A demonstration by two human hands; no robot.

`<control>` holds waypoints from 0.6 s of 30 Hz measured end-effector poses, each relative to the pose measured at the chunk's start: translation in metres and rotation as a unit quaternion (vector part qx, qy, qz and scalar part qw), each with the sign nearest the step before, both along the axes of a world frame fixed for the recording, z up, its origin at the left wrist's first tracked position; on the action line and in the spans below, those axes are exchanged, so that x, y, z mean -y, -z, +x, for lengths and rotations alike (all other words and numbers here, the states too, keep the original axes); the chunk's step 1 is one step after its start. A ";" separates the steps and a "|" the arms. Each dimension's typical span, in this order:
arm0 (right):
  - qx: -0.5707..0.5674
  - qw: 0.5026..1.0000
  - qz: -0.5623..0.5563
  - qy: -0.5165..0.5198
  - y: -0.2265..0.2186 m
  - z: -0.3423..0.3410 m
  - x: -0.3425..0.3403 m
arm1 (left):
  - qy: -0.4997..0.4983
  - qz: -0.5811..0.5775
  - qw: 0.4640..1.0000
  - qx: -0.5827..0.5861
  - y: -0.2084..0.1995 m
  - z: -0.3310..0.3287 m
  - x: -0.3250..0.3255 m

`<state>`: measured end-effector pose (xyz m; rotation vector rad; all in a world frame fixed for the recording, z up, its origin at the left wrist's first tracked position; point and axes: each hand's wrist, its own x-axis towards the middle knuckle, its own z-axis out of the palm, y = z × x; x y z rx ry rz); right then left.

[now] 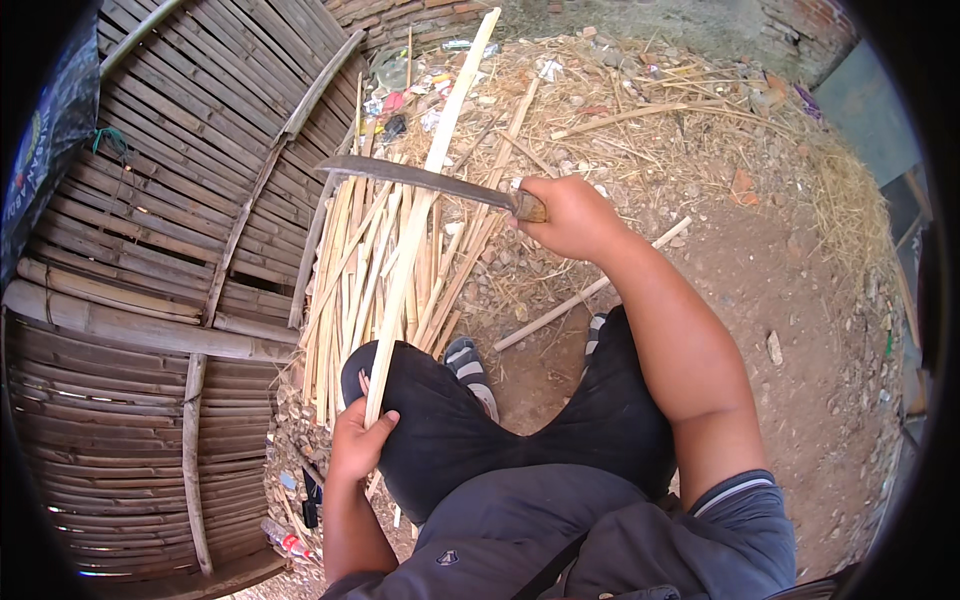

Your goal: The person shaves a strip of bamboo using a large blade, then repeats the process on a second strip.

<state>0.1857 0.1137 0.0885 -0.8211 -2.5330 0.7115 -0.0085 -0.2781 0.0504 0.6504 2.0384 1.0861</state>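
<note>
My left hand is closed round the lower end of a long pale bamboo strip, beside my left knee. The strip slants up and away from me, past the pile on the ground. In my right hand is the wooden handle of a machete, its dark, slightly curved blade pointing left. Its blade crosses in front of the strip above the middle; whether the two touch I cannot tell. Under the strip lies a pile of split bamboo strips on the ground.
A bamboo slat wall stands close on my left. One loose bamboo stick lies before my feet. Straw and litter cover the far ground, below a brick wall. A plastic bottle lies at lower left.
</note>
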 end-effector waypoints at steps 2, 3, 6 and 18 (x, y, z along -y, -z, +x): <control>-0.008 0.997 0.033 -0.069 0.008 -0.001 0.007 | 0.007 0.007 1.000 0.004 0.000 0.001 -0.002; -0.013 0.993 0.050 -0.103 0.011 -0.002 0.012 | 0.010 0.010 1.000 0.006 0.000 0.001 -0.003; 0.065 0.976 0.102 -0.183 0.008 -0.012 0.041 | -0.008 0.008 1.000 0.013 -0.005 0.006 -0.005; 0.003 0.999 0.047 -0.002 0.005 -0.003 0.005 | -0.011 0.006 1.000 0.016 -0.008 0.007 -0.009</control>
